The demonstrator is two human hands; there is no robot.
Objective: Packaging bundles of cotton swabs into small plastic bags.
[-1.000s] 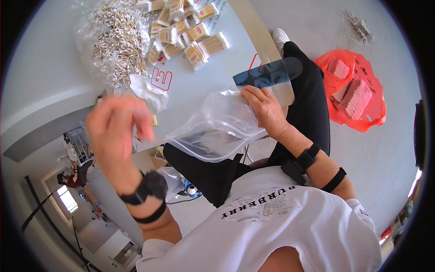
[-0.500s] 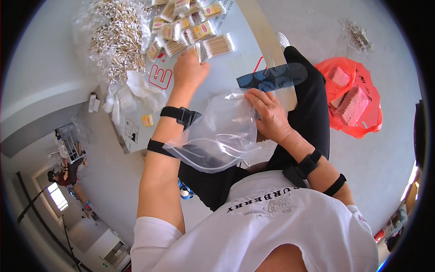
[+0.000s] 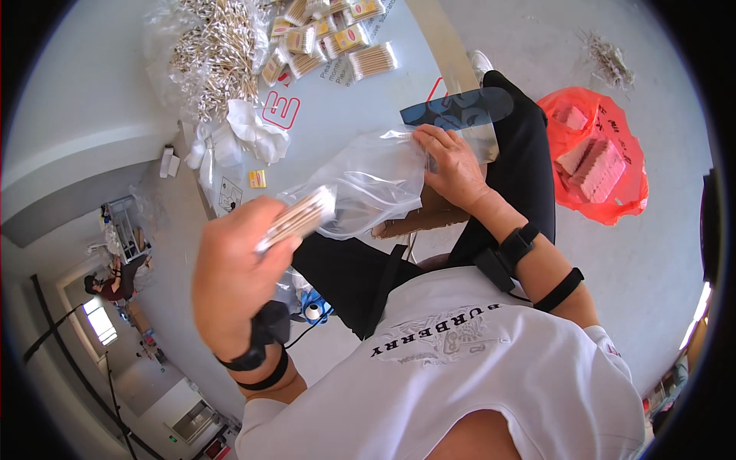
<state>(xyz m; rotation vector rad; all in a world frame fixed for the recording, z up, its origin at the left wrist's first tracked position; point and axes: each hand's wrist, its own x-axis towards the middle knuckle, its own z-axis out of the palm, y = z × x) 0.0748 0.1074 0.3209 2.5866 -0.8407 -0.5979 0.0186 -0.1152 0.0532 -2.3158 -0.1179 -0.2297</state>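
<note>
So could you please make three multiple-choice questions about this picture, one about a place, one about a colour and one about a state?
1. Where does the orange bag lie?
A. on the floor, to the person's right
B. on the table, beside the loose swabs
C. in the left hand

2. What colour is the person's shirt?
A. black
B. white
C. red

3. What does the left hand hold?
A. nothing, it is open
B. a roll of tape
C. a small pack of cotton swabs

Answers:
1. A, since the orange bag rests on the grey floor beyond the right leg.
2. B, since the shirt is white with dark print on the chest.
3. C, since the fingers close around the pack at the mouth of the clear plastic bag, which the right hand holds.
</note>
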